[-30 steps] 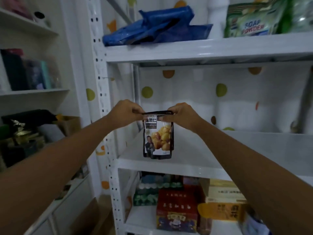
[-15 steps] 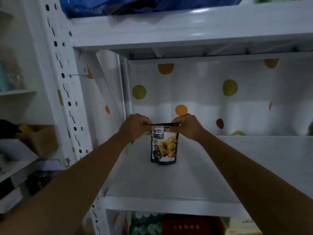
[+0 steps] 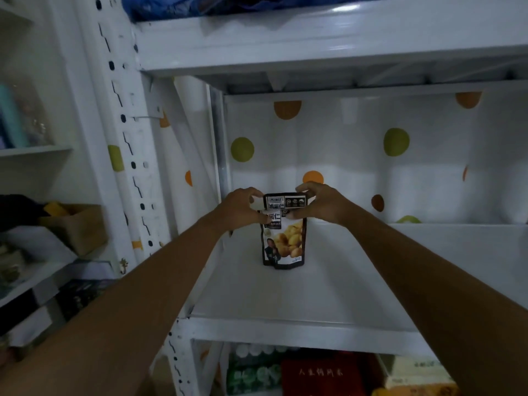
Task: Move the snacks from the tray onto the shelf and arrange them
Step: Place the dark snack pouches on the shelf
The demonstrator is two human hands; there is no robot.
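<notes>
**Snack pouch held upright on the middle shelf**

A snack pouch (image 3: 284,238), dark-edged and printed with yellow pieces, was seen standing upright on the white shelf (image 3: 357,281), towards its far left part and near the back wall. Its base appeared to rest on the board. The top of the pouch was grasped from both sides. The upper left edge was pinched by the left hand (image 3: 241,208), with the thumb laid on the printed front. The upper right corner was gripped by the right hand (image 3: 320,204), with the fingers curled over the top seal.

The back of the shelf was covered by a white sheet (image 3: 357,167) dotted in green and orange. A second white board (image 3: 314,38) was fixed above, and something blue (image 3: 200,4) was partly seen on it. Below the near edge, a red box (image 3: 323,375) and a pack of green bottles (image 3: 251,372) were stored. At the far left, a cardboard box (image 3: 77,227) was kept on another rack.
</notes>
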